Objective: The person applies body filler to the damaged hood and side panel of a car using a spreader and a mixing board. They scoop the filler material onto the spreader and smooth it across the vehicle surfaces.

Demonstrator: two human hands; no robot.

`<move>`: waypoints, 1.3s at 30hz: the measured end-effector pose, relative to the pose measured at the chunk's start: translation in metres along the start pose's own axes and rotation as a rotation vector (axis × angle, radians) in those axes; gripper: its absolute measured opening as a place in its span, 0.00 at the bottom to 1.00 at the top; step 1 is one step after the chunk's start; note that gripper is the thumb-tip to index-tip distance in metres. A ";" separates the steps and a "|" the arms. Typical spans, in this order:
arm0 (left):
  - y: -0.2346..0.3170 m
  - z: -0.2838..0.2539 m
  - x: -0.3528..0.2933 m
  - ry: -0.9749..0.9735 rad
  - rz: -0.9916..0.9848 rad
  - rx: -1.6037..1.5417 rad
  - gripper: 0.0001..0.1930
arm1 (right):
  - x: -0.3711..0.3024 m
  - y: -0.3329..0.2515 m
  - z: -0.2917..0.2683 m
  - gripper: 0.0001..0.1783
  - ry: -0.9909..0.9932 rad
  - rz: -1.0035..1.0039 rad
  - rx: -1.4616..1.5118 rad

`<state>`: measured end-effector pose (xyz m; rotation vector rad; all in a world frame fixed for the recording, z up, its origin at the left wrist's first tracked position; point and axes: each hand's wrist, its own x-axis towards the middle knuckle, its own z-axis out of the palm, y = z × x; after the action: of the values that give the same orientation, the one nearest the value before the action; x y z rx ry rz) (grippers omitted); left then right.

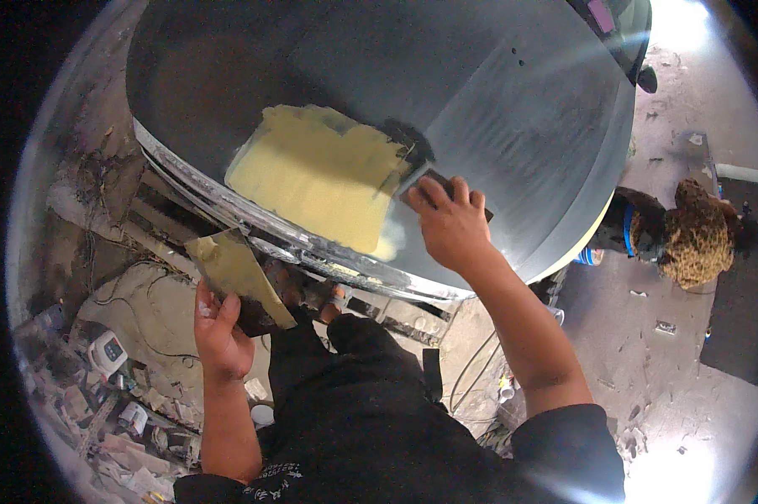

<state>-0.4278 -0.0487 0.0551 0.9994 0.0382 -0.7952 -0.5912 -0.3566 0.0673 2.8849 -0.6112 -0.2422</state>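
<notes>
A large grey curved car body panel [522,126] fills the upper middle. Spread over its lower left part is a rough-edged patch of yellow putty [316,172]. My right hand [453,223] is closed around a dark flat putty spreader [414,178], whose edge is at the patch's right border. Dark smudges and thin putty show on the panel beside it. Below the panel's near edge, my left hand [225,332] grips a flat mixing board [243,273], thumb on top. Yellow putty coats much of this tilted board.
Under the panel's near edge lies a slatted wooden pallet [165,206]. Debris and a white box-shaped device [107,353] lie at lower left. Cables [471,370] trail across the floor. To the right are a blue-and-white can [587,256] and a shaggy brown heap [698,239].
</notes>
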 end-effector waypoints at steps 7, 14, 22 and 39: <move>0.000 -0.006 -0.004 -0.042 -0.021 -0.022 0.26 | 0.032 0.011 -0.012 0.26 0.032 0.120 0.058; -0.005 -0.006 -0.008 -0.036 -0.005 -0.054 0.26 | 0.002 -0.013 -0.001 0.27 -0.104 0.079 0.003; -0.004 -0.012 -0.011 -0.043 -0.015 -0.079 0.25 | 0.023 -0.028 -0.017 0.26 -0.055 0.093 0.070; -0.006 0.017 -0.041 -0.028 0.008 -0.080 0.23 | -0.028 -0.044 -0.009 0.27 -0.059 0.232 0.158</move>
<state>-0.4662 -0.0399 0.0760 0.9124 0.0414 -0.7948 -0.5977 -0.3038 0.0705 2.9270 -1.0103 -0.2559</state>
